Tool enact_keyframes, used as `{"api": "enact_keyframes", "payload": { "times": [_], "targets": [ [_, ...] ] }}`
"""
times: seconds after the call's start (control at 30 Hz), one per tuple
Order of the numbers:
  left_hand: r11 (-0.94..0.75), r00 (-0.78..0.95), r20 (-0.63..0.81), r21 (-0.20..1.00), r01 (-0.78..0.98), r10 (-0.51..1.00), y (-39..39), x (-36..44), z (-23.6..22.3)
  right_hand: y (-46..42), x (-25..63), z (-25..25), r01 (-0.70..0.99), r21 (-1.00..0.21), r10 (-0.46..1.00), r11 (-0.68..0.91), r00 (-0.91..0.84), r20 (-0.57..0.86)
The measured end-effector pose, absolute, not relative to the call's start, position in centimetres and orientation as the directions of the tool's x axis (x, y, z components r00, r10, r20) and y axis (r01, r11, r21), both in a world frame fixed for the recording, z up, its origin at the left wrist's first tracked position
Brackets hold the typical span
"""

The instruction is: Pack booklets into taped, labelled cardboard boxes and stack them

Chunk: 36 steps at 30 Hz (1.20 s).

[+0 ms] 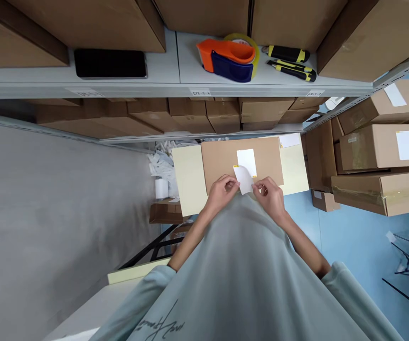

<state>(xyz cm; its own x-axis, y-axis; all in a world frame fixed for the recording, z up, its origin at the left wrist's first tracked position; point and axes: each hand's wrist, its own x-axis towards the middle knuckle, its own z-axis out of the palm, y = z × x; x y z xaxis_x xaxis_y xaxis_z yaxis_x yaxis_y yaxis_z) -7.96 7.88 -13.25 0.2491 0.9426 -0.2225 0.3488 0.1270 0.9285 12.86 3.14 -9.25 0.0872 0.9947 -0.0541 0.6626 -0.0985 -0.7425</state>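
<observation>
Between my two hands a white paper label [243, 180] is held up, slightly curled, with a small yellow mark at its upper left corner. My left hand [223, 190] pinches its left edge. On the other side my right hand [269, 196] has its fingertips closed on the label's right edge. Behind it, a second white label [248, 160] lies flat on the top of a brown cardboard box [218, 161]. The box rests on a pale yellow tabletop [188, 175], right in front of my body.
On the grey shelf [162, 71] above are a black phone [111, 63], an orange and blue tape dispenser [226, 59] and two utility knives [291, 64]. Another white label [289, 140] lies at the table's back right. Stacked cartons [399, 147] stand to the right; a white roll [161, 188] is at left.
</observation>
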Motion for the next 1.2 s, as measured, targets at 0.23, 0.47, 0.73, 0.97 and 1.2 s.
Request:
{"api": "enact_keyframes", "payload": {
  "times": [0.23,0.47,0.73,0.97,1.2],
  "targets": [
    [0.192,0.165,-0.333,0.809,0.556,0.928,11.4,-5.7,-14.9,9.7,15.7,-12.3,0.589,-0.699,0.911,-0.406,0.205,-0.357],
    [0.303,0.083,-0.48,0.669,0.678,0.873,13.8,-5.1,-16.0,12.4,15.2,-14.0,0.632,-0.582,0.831,-0.512,0.193,-0.522],
    [0.354,0.062,-0.557,0.604,0.714,0.828,14.9,-4.8,-15.7,13.8,14.9,-14.1,0.713,-0.496,0.811,-0.495,0.174,-0.559],
    [0.311,0.056,-0.553,0.547,0.777,0.831,15.4,-4.2,-15.9,14.9,14.5,-14.0,0.785,-0.41,0.798,-0.465,0.171,-0.578],
    [0.293,0.031,-0.547,0.494,0.818,0.837,15.9,-4.0,-16.9,15.5,14.0,-14.8,0.812,-0.357,0.792,-0.463,0.198,-0.578]
  ]
}}
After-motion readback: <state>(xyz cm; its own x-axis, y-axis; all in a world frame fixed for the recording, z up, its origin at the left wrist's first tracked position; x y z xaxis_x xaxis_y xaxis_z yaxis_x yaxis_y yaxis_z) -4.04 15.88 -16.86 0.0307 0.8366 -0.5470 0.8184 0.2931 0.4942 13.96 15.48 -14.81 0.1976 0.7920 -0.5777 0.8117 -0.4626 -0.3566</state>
